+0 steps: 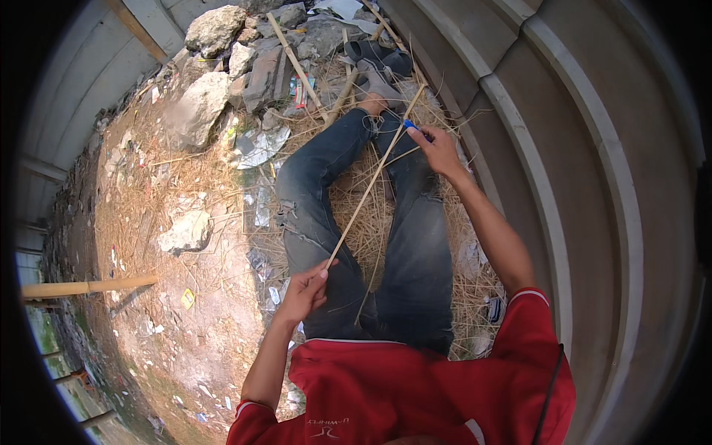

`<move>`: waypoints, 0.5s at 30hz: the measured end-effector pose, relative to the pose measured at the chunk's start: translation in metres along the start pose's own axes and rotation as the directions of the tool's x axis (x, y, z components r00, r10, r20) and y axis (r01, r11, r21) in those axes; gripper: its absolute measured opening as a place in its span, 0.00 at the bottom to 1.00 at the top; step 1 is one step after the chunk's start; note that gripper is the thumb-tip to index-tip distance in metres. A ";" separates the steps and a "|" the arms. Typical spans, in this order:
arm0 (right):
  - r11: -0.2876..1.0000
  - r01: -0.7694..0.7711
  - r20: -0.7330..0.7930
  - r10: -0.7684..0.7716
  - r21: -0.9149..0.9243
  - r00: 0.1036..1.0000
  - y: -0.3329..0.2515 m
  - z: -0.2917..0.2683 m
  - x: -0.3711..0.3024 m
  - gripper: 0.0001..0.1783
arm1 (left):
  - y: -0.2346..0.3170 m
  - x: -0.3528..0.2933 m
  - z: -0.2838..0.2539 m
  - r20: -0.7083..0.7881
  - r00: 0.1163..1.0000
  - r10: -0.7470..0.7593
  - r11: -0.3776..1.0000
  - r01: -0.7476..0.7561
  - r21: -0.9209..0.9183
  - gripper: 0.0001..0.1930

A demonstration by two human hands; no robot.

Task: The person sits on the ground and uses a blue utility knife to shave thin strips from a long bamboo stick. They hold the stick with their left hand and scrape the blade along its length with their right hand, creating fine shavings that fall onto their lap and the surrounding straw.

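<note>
A long, thin bamboo strip (361, 205) slants across my legs, its near end pinched between the thumb and fingers of my left hand (302, 295) above my thigh. Farther up, my right hand (440, 150) is closed around a small blue-handled tool (409, 125), which sits against the strip near its far end. Whether a blade projects from the tool is too small to tell. My jeans-clad legs (319, 178) stretch out on the ground, with another thin strip (374, 274) lying between them.
Straw-like shavings (354, 215) cover the ground around my legs. Broken concrete chunks (200, 111) and bamboo pieces (295, 63) lie ahead. Corrugated sheeting (564, 148) rises close on my right. At far left, a bamboo pole (89, 287) juts in over littered dirt.
</note>
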State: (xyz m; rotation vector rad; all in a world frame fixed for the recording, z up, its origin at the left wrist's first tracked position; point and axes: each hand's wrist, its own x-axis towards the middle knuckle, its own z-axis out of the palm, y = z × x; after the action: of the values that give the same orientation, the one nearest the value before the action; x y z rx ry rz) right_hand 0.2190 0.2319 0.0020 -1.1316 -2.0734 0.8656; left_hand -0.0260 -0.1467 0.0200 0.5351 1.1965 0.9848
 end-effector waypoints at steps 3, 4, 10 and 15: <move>0.606 -0.586 0.595 0.220 0.538 0.773 0.015 -0.014 -0.016 0.22 | -0.012 0.010 -0.004 -0.027 0.999 0.019 1.000 -0.020 -0.016 0.23; 0.804 -0.439 0.570 0.157 0.401 0.807 -0.001 -0.009 -0.027 0.20 | -0.014 0.008 -0.007 -0.083 0.996 0.032 0.999 -0.034 -0.021 0.23; 0.968 0.251 0.761 -0.182 0.025 0.623 -0.054 0.046 -0.124 0.17 | -0.007 0.020 -0.022 -0.254 0.955 0.152 0.988 -0.157 0.002 0.23; 0.954 0.300 0.903 -0.149 0.024 0.403 -0.057 0.078 -0.174 0.15 | 0.012 0.026 -0.021 -0.260 0.942 0.212 0.977 -0.211 0.033 0.23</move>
State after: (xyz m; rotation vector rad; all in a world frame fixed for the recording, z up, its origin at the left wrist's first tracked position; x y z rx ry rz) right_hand 0.2096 0.0366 -0.0357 -0.3476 -3.1158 1.3954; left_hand -0.0484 -0.1215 0.0090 0.5575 1.3969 1.2667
